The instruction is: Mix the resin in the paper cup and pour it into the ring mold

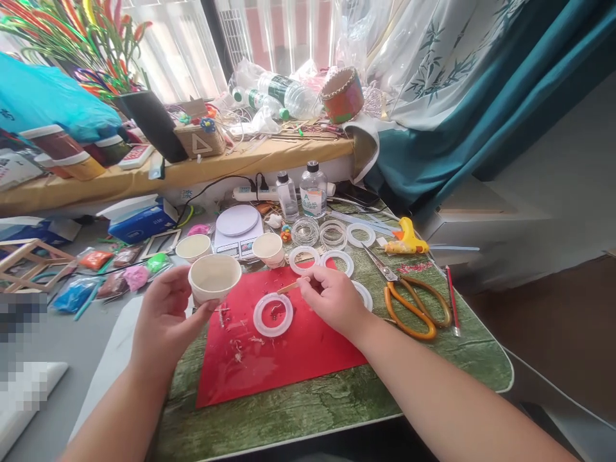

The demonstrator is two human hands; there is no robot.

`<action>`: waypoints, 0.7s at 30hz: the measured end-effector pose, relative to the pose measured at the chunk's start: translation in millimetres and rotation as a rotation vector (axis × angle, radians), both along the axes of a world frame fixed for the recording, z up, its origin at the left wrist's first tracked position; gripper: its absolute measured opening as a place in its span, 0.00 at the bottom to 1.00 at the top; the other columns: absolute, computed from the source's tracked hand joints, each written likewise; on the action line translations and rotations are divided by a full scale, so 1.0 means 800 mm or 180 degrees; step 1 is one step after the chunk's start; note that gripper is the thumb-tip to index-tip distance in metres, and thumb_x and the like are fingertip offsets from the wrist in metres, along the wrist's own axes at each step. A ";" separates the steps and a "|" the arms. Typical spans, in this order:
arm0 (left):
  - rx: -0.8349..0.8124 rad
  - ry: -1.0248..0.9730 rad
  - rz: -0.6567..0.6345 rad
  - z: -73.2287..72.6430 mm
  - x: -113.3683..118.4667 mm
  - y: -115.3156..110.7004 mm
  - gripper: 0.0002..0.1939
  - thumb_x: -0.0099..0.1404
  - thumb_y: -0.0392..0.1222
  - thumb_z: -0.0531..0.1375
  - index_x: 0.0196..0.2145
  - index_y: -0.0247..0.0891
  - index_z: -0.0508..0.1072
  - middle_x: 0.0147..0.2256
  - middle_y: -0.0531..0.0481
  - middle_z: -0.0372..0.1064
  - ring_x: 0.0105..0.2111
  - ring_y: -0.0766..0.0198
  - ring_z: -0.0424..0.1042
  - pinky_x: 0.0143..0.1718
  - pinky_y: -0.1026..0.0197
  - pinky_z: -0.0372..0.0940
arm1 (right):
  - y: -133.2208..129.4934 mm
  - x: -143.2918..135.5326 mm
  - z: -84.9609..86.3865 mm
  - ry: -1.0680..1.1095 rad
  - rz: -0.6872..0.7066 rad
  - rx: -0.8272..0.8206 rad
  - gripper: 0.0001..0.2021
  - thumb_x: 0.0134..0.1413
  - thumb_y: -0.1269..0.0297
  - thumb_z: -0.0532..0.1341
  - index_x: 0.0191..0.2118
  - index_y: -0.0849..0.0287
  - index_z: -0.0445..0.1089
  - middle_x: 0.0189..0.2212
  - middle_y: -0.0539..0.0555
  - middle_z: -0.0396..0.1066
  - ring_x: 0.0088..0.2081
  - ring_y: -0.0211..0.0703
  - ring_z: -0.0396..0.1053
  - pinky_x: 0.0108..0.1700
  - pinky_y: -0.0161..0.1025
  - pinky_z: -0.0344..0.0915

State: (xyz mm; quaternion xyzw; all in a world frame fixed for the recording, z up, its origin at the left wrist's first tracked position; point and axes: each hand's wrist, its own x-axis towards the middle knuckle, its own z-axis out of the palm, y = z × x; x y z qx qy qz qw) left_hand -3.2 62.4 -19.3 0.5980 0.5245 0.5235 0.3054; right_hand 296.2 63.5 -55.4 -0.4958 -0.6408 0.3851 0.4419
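Note:
My left hand [166, 314] is wrapped round a paper cup [215, 277], held above the left edge of a red sheet [283, 366]. Pinched in my right hand [330, 295] is a thin wooden stick [287, 288], its tip at the upper rim of a translucent white ring mold [273, 315] lying on the sheet. Small dark bits show inside the ring's centre. Whitish scraps [237, 350] are scattered on the sheet to the left of the ring.
Behind the sheet stand two more cups [268, 249], a white scale [237, 224], two bottles [312, 192] and several ring molds [360, 235]. Orange-handled scissors [409, 308], a yellow glue gun [407, 238] and a red pencil [452, 300] lie at right. Coloured clay packets [77, 293] lie left.

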 end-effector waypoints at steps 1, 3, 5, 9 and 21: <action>-0.0020 -0.0005 0.0007 0.003 -0.002 -0.006 0.32 0.55 0.52 0.78 0.53 0.46 0.72 0.52 0.43 0.78 0.56 0.42 0.78 0.61 0.37 0.71 | -0.001 0.000 0.001 0.0013 0.0000 0.0008 0.12 0.65 0.63 0.61 0.29 0.55 0.67 0.22 0.45 0.61 0.24 0.38 0.59 0.29 0.38 0.55; -0.0078 0.0025 0.0016 0.005 -0.004 -0.019 0.32 0.56 0.53 0.78 0.53 0.46 0.72 0.49 0.44 0.79 0.54 0.43 0.79 0.59 0.38 0.73 | -0.002 0.000 0.002 0.0031 0.0020 0.0037 0.12 0.65 0.63 0.61 0.29 0.55 0.67 0.21 0.45 0.61 0.24 0.38 0.59 0.29 0.38 0.55; -0.0147 0.0032 0.0073 0.004 -0.005 -0.034 0.31 0.57 0.52 0.78 0.54 0.46 0.72 0.49 0.44 0.79 0.53 0.44 0.79 0.58 0.39 0.74 | -0.003 0.000 0.002 0.0068 0.0067 0.0067 0.11 0.65 0.63 0.61 0.29 0.56 0.68 0.22 0.45 0.63 0.25 0.38 0.60 0.29 0.38 0.56; -0.0329 -0.0044 0.0216 -0.010 -0.002 -0.059 0.31 0.58 0.53 0.77 0.54 0.46 0.71 0.51 0.43 0.77 0.53 0.44 0.79 0.60 0.36 0.72 | -0.003 0.000 0.000 0.0089 0.0091 0.0096 0.11 0.65 0.63 0.61 0.30 0.56 0.69 0.23 0.46 0.65 0.25 0.38 0.60 0.30 0.38 0.56; -0.0292 0.1141 0.0172 -0.052 -0.001 -0.108 0.28 0.65 0.51 0.69 0.59 0.46 0.69 0.57 0.40 0.74 0.61 0.40 0.73 0.63 0.37 0.67 | -0.008 -0.001 -0.001 0.0203 0.0413 0.0185 0.10 0.65 0.63 0.62 0.30 0.57 0.70 0.23 0.45 0.64 0.25 0.37 0.59 0.29 0.37 0.56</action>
